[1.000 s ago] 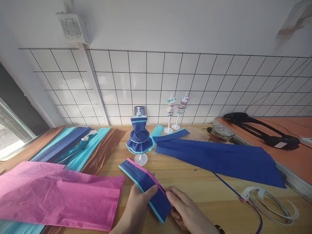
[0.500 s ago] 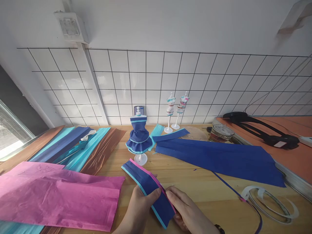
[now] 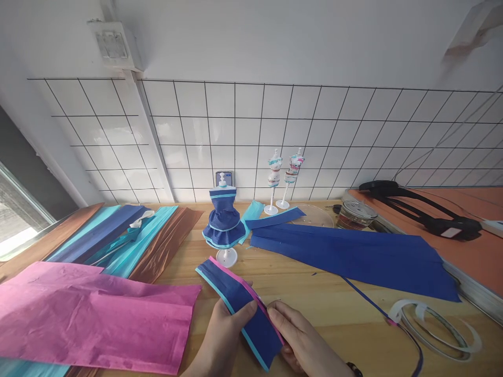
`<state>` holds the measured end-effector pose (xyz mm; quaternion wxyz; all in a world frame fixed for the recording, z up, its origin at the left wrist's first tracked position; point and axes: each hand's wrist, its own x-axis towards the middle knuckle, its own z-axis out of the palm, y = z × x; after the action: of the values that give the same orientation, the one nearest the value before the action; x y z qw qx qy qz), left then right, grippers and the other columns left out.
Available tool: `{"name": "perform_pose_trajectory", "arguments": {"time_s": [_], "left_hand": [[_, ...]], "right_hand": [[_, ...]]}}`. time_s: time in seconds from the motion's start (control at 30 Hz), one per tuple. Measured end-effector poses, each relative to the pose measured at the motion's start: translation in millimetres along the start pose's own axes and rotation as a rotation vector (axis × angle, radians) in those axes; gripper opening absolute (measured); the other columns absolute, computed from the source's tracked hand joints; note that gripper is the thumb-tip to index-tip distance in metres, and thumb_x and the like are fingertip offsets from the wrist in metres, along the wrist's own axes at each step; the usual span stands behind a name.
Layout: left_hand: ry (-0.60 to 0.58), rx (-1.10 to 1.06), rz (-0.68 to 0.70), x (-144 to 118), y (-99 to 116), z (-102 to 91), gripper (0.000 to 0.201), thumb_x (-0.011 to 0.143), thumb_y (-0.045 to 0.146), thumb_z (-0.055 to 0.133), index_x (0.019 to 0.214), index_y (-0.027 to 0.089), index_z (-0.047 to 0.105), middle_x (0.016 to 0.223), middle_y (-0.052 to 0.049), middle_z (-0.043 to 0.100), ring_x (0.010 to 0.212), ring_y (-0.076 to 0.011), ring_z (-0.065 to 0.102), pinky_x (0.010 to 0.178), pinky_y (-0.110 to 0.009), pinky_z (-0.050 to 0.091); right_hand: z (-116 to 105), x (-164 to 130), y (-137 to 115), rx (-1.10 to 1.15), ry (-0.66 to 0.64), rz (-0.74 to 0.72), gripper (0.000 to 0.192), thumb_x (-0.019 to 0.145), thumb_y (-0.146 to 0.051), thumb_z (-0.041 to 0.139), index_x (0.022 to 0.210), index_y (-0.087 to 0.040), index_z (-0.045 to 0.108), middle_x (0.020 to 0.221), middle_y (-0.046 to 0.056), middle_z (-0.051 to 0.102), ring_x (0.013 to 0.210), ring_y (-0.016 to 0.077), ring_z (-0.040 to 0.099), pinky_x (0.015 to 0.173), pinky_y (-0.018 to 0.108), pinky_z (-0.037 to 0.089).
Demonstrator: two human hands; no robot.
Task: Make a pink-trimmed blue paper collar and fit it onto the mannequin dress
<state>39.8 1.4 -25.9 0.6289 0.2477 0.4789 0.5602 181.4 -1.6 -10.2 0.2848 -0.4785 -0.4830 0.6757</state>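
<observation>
A dark blue crepe paper strip point(image 3: 231, 288), edged light blue on one long side and pink on the other, slants across the front of the table. My left hand point(image 3: 226, 327) grips it with the thumb on top and the fingers underneath. Along the pink edge, my right hand point(image 3: 294, 332) is closed, thumb and forefinger pinching there. A small dark sliver shows by those fingertips, too little to name. Just beyond the strip stands a mini dress form point(image 3: 222, 180) on a white base, wearing a tiered dark blue dress point(image 3: 223, 214) with light blue trim.
Pink paper point(image 3: 98, 314) overlaps coloured sheets at left. A large blue sheet point(image 3: 353, 254) and rings of white tape point(image 3: 436, 330) lie at right. Two white dress forms point(image 3: 275, 178) stand at the back, near a glass jar point(image 3: 357, 213) and black device point(image 3: 420, 207).
My left thumb has shifted slightly to the left on the strip. My right hand keeps nearly the same place; the rest looks unchanged.
</observation>
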Motion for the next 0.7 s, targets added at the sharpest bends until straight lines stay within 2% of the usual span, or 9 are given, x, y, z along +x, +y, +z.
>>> {"name": "perform_pose_trajectory", "arguments": {"time_s": [0.13, 0.3, 0.53, 0.7], "left_hand": [[-0.018, -0.035, -0.017, 0.0, 2.3, 0.5, 0.047, 0.052, 0.030, 0.079, 0.093, 0.015, 0.062, 0.063, 0.001, 0.064, 0.060, -0.0159, 0.059, 0.064, -0.029, 0.045], [-0.009, -0.033, 0.005, -2.0, 1.7, 2.8, 0.045, 0.051, 0.030, 0.079, 0.091, 0.015, 0.063, 0.064, 0.000, 0.066, 0.066, -0.0196, 0.062, 0.069, -0.032, 0.046], [-0.006, 0.006, 0.017, -1.8, 0.5, 2.1, 0.049, 0.050, 0.030, 0.080, 0.093, 0.015, 0.064, 0.064, -0.001, 0.067, 0.068, -0.0208, 0.062, 0.071, -0.032, 0.046], [-0.011, 0.029, 0.010, 0.8, -2.1, -1.3, 0.053, 0.051, 0.031, 0.079, 0.098, 0.014, 0.062, 0.066, -0.001, 0.067, 0.068, -0.0202, 0.061, 0.069, -0.031, 0.046]], "right_hand": [[0.9, -1.3, -2.3, 0.007, -0.017, 0.004, 0.037, 0.078, -0.057, 0.048, 0.069, -0.021, 0.045, 0.056, -0.008, 0.032, 0.048, 0.0064, 0.024, 0.041, 0.019, 0.020], [0.2, -0.8, -0.8, 0.003, 0.010, -0.016, 0.036, 0.078, -0.055, 0.049, 0.069, -0.021, 0.045, 0.061, -0.006, 0.036, 0.052, 0.0077, 0.029, 0.041, 0.019, 0.022], [-1.1, 0.5, 3.0, 0.013, 0.017, -0.039, 0.034, 0.078, -0.054, 0.050, 0.069, -0.021, 0.046, 0.063, -0.005, 0.039, 0.060, 0.0099, 0.037, 0.054, 0.018, 0.035], [-1.8, 1.5, 4.5, 0.012, 0.020, -0.026, 0.034, 0.080, -0.053, 0.048, 0.070, -0.021, 0.047, 0.064, -0.005, 0.040, 0.062, 0.0098, 0.039, 0.056, 0.018, 0.035]]}}
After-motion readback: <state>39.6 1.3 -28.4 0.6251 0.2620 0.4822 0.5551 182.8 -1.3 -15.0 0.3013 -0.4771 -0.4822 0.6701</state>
